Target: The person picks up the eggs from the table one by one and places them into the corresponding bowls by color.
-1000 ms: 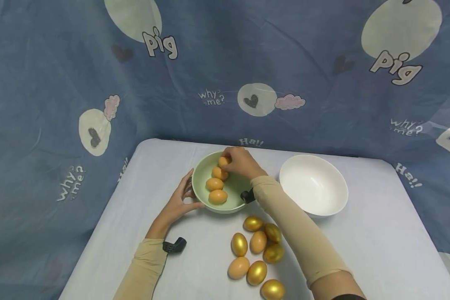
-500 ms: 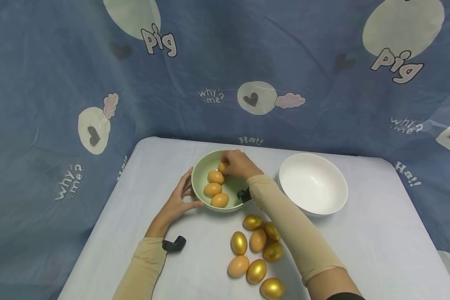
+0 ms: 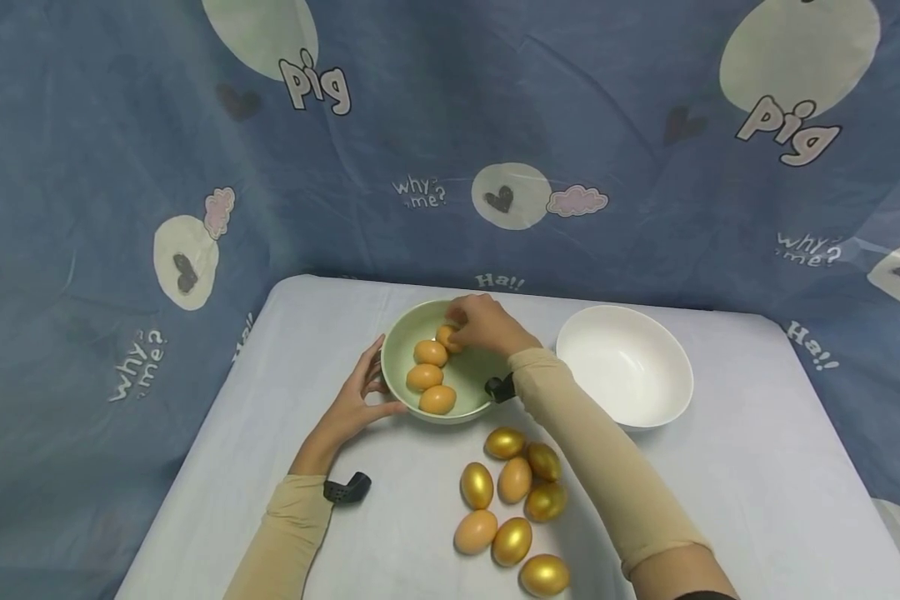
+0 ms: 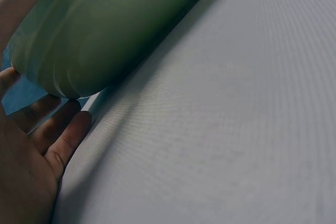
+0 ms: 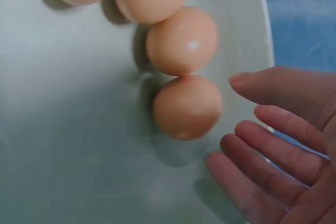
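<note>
A light green bowl (image 3: 414, 327) stands near the back of the white table, brown eggs (image 3: 424, 377) lined up inside it. My left hand (image 3: 348, 408) holds the bowl from the left, thumb at the near side and fingers along the far-left wall. In the left wrist view its fingertips sit against the lower bowl wall (image 4: 121, 24). Over the bowl's right side is my right hand (image 3: 486, 323), beside the last egg (image 3: 447, 337) in the row. The right wrist view shows a gap between that egg (image 5: 187, 107) and the spread fingers (image 5: 262, 171), which hold nothing.
A white bowl (image 3: 626, 367) stands to the right, behind my right forearm. Nearer me on the tablecloth (image 3: 390, 517) lie several gold eggs (image 3: 512, 542) mixed with two brown eggs (image 3: 476, 532). A blue printed curtain (image 3: 390, 242) hangs behind the table.
My right hand has let go of an egg at the far end of the row. The eggs in the green bowl have shifted slightly toward me. My left hand keeps its place.
</note>
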`<state>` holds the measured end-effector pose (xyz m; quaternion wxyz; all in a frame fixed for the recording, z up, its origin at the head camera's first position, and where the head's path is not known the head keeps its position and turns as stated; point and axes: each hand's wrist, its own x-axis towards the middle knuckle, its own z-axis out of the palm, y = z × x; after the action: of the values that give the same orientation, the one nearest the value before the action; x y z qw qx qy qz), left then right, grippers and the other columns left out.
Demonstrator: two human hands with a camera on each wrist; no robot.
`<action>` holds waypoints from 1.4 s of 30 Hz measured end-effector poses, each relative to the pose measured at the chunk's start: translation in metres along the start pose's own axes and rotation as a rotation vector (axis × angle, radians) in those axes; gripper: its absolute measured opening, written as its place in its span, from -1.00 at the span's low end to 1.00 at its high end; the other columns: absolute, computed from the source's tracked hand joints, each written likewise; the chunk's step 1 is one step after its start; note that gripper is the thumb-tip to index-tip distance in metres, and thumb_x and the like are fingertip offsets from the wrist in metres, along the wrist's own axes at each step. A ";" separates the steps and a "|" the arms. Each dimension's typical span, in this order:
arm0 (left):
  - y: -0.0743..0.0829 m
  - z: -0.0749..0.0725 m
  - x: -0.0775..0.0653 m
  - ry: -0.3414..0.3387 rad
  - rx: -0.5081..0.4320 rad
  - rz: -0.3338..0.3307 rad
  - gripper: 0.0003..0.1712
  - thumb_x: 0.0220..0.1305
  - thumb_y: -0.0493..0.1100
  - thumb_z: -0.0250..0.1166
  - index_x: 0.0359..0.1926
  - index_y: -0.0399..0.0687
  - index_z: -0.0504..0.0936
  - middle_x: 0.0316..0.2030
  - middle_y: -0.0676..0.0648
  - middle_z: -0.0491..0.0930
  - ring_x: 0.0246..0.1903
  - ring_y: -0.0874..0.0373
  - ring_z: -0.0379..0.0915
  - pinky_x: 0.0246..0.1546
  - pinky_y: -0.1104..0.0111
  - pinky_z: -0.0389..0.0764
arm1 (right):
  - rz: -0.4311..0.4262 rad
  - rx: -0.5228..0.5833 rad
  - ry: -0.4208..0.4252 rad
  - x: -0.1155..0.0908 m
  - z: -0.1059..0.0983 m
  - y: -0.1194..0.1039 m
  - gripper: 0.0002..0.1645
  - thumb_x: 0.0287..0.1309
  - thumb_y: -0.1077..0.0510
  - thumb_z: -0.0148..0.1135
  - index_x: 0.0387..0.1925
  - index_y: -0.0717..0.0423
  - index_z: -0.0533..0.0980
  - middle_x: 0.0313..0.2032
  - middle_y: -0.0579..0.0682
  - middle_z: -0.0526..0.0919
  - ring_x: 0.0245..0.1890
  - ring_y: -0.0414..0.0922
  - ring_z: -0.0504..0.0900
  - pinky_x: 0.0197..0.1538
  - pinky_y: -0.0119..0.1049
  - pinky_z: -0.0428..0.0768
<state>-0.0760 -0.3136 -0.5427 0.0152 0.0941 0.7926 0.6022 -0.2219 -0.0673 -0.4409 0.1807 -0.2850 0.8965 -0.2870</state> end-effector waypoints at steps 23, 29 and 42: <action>-0.003 0.001 0.001 0.006 0.008 0.013 0.37 0.06 -0.26 0.62 0.67 0.30 -0.11 0.61 -0.16 0.11 0.51 -0.20 0.22 0.22 0.55 0.54 | -0.108 0.142 0.149 -0.066 -0.024 0.003 -0.52 0.21 0.15 0.49 0.15 0.13 0.62 0.14 0.09 0.73 0.19 0.02 0.68 0.31 0.00 0.64; -0.004 0.002 0.004 0.000 -0.008 0.000 0.37 0.06 -0.23 0.63 0.67 0.34 -0.10 0.61 -0.09 0.12 0.52 -0.15 0.21 0.23 0.50 0.54 | -0.129 0.192 0.181 -0.094 -0.026 0.003 -0.54 0.21 0.18 0.48 0.14 0.14 0.63 0.13 0.07 0.73 0.18 0.02 0.68 0.17 -0.15 0.74; -0.004 0.001 0.003 0.006 -0.002 0.004 0.37 0.05 -0.21 0.64 0.65 0.45 -0.09 0.61 -0.04 0.13 0.53 -0.12 0.21 0.22 0.52 0.54 | -0.174 0.289 0.245 -0.194 0.003 0.017 -0.51 0.11 0.25 0.55 0.10 0.06 0.63 0.10 0.03 0.73 0.14 0.04 0.71 0.09 -0.20 0.77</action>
<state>-0.0792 -0.3137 -0.5467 0.0115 0.0939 0.7917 0.6035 -0.0773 0.0628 -0.4227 0.0841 -0.2954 0.8333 -0.4597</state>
